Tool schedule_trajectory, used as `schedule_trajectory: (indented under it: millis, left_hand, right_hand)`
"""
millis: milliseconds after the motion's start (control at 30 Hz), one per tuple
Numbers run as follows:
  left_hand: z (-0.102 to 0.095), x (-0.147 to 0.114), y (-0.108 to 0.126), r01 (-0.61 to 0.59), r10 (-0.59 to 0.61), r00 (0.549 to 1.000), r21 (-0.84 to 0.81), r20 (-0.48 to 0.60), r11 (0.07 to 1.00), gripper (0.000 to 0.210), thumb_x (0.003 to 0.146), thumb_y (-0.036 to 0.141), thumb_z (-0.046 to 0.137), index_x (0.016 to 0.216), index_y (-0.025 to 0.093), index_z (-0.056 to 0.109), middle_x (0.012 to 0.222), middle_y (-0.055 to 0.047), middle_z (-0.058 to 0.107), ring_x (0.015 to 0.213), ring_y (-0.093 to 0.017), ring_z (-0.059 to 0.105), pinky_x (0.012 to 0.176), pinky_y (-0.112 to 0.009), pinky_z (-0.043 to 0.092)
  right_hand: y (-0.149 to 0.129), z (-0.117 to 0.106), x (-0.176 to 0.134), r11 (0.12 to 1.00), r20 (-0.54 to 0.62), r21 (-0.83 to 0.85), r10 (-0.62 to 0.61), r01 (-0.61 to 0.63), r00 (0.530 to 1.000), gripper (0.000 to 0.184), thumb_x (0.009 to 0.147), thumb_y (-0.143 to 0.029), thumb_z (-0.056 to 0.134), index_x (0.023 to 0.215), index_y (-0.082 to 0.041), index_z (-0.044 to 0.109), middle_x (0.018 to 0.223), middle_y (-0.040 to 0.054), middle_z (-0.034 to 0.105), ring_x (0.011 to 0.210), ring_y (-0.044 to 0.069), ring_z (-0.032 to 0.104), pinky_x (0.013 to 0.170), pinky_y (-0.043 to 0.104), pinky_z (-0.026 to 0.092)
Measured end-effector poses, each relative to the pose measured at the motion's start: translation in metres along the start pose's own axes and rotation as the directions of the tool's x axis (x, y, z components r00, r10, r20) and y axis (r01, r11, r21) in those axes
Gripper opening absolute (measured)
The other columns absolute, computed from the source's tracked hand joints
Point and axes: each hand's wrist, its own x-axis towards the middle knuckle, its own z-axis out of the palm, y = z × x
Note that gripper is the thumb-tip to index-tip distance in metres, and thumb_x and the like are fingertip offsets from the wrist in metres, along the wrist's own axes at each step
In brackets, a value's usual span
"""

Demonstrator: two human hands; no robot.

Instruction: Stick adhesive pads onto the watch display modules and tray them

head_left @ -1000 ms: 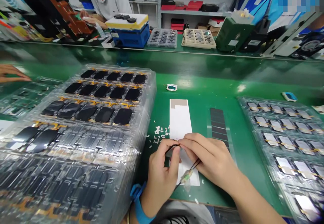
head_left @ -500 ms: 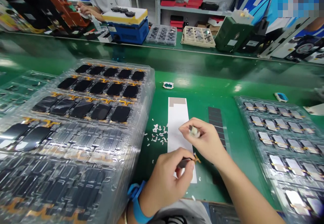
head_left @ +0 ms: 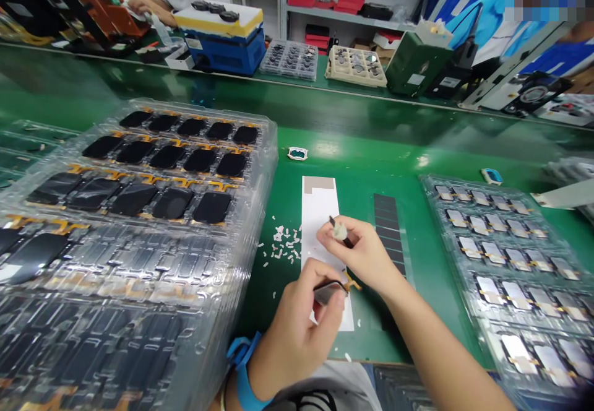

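Observation:
My left hand [head_left: 297, 321] pinches a small dark screen panel [head_left: 327, 290] by its edge, its orange flex tail [head_left: 351, 284] sticking out to the right. My right hand [head_left: 364, 253] holds black tweezers [head_left: 338, 230] with a whitish wrapped grip, tips pointing up and left. Both hands hover over a white backing strip [head_left: 320, 225] lying on the green table [head_left: 352, 157]. A blue strap circles my left wrist. Small white scraps [head_left: 284, 245] lie just left of the strip.
A stack of clear trays [head_left: 139, 213] with dark panels fills the left. A clear tray [head_left: 510, 256] of silvery panels lies on the right. A dark segmented strip [head_left: 388, 225] lies beside the white one. A small white-framed part [head_left: 297, 153] sits farther back. Another person works across the bench.
My hands parted: the left drew the panel toward me, the right lifted away and turned the tweezers upward. The camera view drifted down and right.

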Motion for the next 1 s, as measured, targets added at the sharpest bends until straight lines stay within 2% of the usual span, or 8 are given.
schedule_trajectory:
  millis: [100,167,267,367,533,733,900,1000]
  left_hand:
    - [0.002,0.001,-0.004,-0.004,-0.020,0.990,-0.163,-0.142,0.987,0.002,0.104,0.023,0.046,0.102,0.023,0.048,0.079,0.003,0.059,0.070,-0.010,0.060,0.065,-0.019,0.046]
    - [0.003,0.003,-0.005,-0.014,-0.029,0.980,-0.214,-0.196,0.977,0.002,0.104,0.024,0.047,0.103,0.023,0.047,0.075,0.004,0.057,0.065,-0.009,0.057,0.062,-0.018,0.044]
    - [0.003,0.005,-0.006,-0.001,-0.055,0.965,-0.213,-0.255,0.977,0.005,0.104,0.027,0.051,0.105,0.023,0.048,0.073,0.005,0.055,0.062,-0.008,0.053,0.059,-0.017,0.042]
    - [0.002,0.006,-0.006,0.016,-0.066,0.960,-0.183,-0.271,0.983,0.007,0.103,0.029,0.052,0.105,0.023,0.049,0.079,0.003,0.058,0.063,-0.008,0.052,0.058,-0.017,0.041]
    - [0.001,0.008,-0.004,0.034,-0.072,0.961,-0.142,-0.268,0.989,0.008,0.102,0.030,0.053,0.103,0.023,0.050,0.080,0.003,0.055,0.067,-0.010,0.051,0.061,-0.020,0.041]
    - [0.000,0.001,-0.009,0.127,-0.165,0.965,-0.188,-0.203,0.974,0.016,0.105,0.039,0.046,0.104,0.023,0.046,0.083,0.002,0.051,0.074,-0.012,0.051,0.069,-0.024,0.041]
    - [0.000,-0.002,-0.013,0.164,-0.208,0.961,-0.231,-0.182,0.959,0.022,0.105,0.046,0.045,0.107,0.023,0.044,0.083,0.002,0.052,0.076,-0.012,0.051,0.069,-0.025,0.039]
    - [0.000,0.000,-0.013,0.162,-0.213,0.959,-0.256,-0.185,0.953,0.022,0.105,0.045,0.047,0.106,0.024,0.044,0.081,0.003,0.050,0.075,-0.011,0.050,0.070,-0.024,0.040]
  right_hand:
    - [-0.005,-0.003,-0.006,0.964,0.173,0.164,0.182,-0.210,0.968,0.030,0.079,-0.044,0.078,0.075,-0.017,0.065,0.060,-0.0036,0.056,0.050,0.007,0.042,0.048,0.022,0.030]
    - [-0.007,-0.005,-0.009,0.925,0.280,0.236,0.227,-0.296,0.933,0.037,0.077,-0.050,0.080,0.073,-0.017,0.065,0.059,-0.0027,0.058,0.051,0.007,0.044,0.050,0.022,0.032]
    - [-0.009,-0.006,-0.011,0.903,0.340,0.318,0.178,-0.291,0.923,0.034,0.080,-0.049,0.079,0.071,-0.018,0.068,0.066,-0.0003,0.064,0.059,0.009,0.052,0.058,0.024,0.040]
    - [-0.009,-0.007,-0.013,0.889,0.378,0.348,0.156,-0.297,0.912,0.030,0.085,-0.047,0.076,0.074,-0.019,0.071,0.067,0.0005,0.067,0.061,0.011,0.055,0.062,0.026,0.045]
    - [-0.008,-0.007,-0.014,0.902,0.340,0.321,0.176,-0.289,0.924,0.030,0.082,-0.048,0.079,0.073,-0.019,0.074,0.069,0.0018,0.070,0.064,0.012,0.059,0.063,0.026,0.047]
    - [-0.010,-0.005,-0.015,0.959,0.275,0.176,0.171,-0.224,0.946,0.037,0.080,-0.055,0.077,0.075,-0.019,0.074,0.064,0.0014,0.066,0.054,0.010,0.048,0.052,0.025,0.037]
    - [-0.017,-0.002,-0.019,0.993,0.169,0.055,0.096,-0.107,0.981,0.029,0.085,-0.046,0.072,0.077,-0.018,0.073,0.061,0.0008,0.064,0.052,0.010,0.043,0.049,0.026,0.029]
    - [-0.021,0.000,-0.021,0.999,0.145,0.007,0.039,-0.040,0.989,0.024,0.088,-0.038,0.068,0.075,-0.018,0.072,0.059,0.0000,0.062,0.052,0.010,0.039,0.050,0.026,0.027]
